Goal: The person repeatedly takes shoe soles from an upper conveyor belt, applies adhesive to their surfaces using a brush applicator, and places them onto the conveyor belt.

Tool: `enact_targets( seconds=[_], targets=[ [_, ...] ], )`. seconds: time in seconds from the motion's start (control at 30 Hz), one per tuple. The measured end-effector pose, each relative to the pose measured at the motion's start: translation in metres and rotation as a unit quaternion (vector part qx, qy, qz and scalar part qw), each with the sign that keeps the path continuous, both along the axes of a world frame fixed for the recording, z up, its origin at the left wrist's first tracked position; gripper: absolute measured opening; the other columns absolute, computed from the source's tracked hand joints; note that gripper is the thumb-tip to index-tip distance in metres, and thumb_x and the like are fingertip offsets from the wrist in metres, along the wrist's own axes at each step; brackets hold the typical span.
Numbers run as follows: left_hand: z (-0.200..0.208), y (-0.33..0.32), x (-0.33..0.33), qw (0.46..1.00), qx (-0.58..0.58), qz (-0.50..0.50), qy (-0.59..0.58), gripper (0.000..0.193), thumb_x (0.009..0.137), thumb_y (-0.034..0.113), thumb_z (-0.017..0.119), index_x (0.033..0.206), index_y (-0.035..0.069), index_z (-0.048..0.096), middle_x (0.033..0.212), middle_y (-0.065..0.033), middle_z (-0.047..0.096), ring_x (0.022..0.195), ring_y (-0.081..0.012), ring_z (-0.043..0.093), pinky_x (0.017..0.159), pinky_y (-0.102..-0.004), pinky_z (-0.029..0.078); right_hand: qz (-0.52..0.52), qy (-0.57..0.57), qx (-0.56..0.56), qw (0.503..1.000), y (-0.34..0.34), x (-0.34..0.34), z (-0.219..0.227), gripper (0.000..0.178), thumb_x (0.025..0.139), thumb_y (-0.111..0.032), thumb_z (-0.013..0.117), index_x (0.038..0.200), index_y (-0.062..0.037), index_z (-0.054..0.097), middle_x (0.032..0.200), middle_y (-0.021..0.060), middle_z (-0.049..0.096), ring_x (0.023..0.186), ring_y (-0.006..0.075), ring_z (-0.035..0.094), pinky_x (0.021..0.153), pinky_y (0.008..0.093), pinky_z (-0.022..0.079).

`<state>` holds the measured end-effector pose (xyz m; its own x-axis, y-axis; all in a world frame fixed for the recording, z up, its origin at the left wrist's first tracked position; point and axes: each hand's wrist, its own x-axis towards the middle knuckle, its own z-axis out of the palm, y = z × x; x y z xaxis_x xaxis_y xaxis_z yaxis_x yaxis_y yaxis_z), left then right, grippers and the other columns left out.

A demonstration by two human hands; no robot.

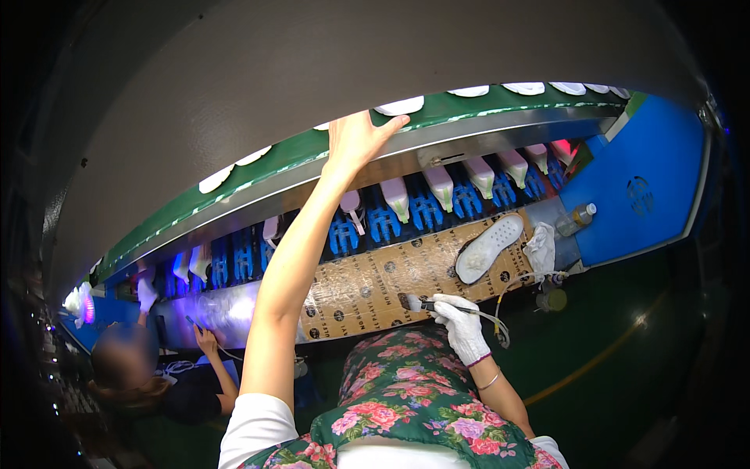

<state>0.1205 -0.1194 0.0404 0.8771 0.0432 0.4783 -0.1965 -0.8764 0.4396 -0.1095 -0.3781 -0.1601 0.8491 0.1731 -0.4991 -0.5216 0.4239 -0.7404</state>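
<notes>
My bare left hand [357, 143] reaches up to the green conveyor belt [301, 156]. Its thumb is spread out beside a white shoe sole [402, 105], while the fingertips vanish behind the dark overhead cover. White-gloved, my right hand [461, 324] grips a brush [416, 302] low over the near edge of the cardboard-covered bench [375, 285]. The bristles are dark, and a thin hose runs near the handle. A white sole [491, 248] with small holes at one end lies on the cardboard, right of and beyond the brush.
Pink-and-white shoe lasts [394, 195] sit in a row along blue clamps [426, 209] behind the bench. To the right are a white cloth [540, 248], a bottle [576, 219] and a blue machine panel [644, 180]. A co-worker [176, 367] works at the left.
</notes>
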Motion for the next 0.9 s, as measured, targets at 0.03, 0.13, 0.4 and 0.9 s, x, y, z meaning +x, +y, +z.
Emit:
enact_targets(
  seconds=[0.03, 0.13, 0.4, 0.9],
  targets=[
    [-0.005, -0.001, 0.009, 1.000, -0.001, -0.004, 0.000, 0.084, 0.081, 0.047, 0.080, 0.144, 0.001, 0.048, 0.134, -0.0230, 0.056, 0.127, -0.0372, 0.051, 0.104, -0.0480, 0.042, 0.002, 0.005, 0.000, 1.000, 0.002, -0.001, 0.000, 0.023, 0.086, -0.002, 0.074, 0.108, 0.0052, 0.073, 0.095, 0.0121, 0.075, 0.075, 0.0157, 0.070, 0.065, 0.0238, 0.054],
    [-0.016, -0.001, 0.034, 0.997, 0.057, 0.028, -0.052, 0.094, 0.073, 0.055, 0.083, 0.144, 0.005, 0.049, 0.135, -0.0236, 0.054, 0.128, -0.0395, 0.048, 0.106, -0.0539, 0.036, 0.016, -0.005, 0.003, 1.000, 0.011, -0.003, -0.006, 0.021, 0.087, -0.002, 0.073, 0.107, 0.0038, 0.073, 0.094, 0.0116, 0.075, 0.073, 0.0147, 0.068, 0.065, 0.0239, 0.052],
    [-0.017, 0.065, 0.079, 0.992, 0.086, 0.014, 0.088, 0.087, 0.086, 0.078, 0.050, 0.154, 0.024, 0.042, 0.139, -0.0078, 0.061, 0.139, -0.0299, 0.044, 0.113, -0.0663, 0.017, -0.016, 0.004, 0.009, 1.000, 0.009, -0.003, 0.003, 0.021, 0.087, -0.003, 0.074, 0.107, 0.0036, 0.074, 0.091, 0.0099, 0.075, 0.070, 0.0131, 0.066, 0.064, 0.0235, 0.051],
    [-0.033, 0.174, 0.009, 0.950, 0.217, 0.169, 0.150, 0.060, 0.095, 0.053, 0.052, 0.148, 0.024, 0.050, 0.150, -0.0087, 0.053, 0.141, -0.0375, 0.044, 0.112, -0.0699, 0.025, 0.056, -0.010, 0.043, 0.997, 0.022, 0.003, -0.002, 0.022, 0.088, -0.003, 0.074, 0.109, 0.0040, 0.073, 0.093, 0.0104, 0.075, 0.077, 0.0141, 0.070, 0.068, 0.0232, 0.054]
  ],
)
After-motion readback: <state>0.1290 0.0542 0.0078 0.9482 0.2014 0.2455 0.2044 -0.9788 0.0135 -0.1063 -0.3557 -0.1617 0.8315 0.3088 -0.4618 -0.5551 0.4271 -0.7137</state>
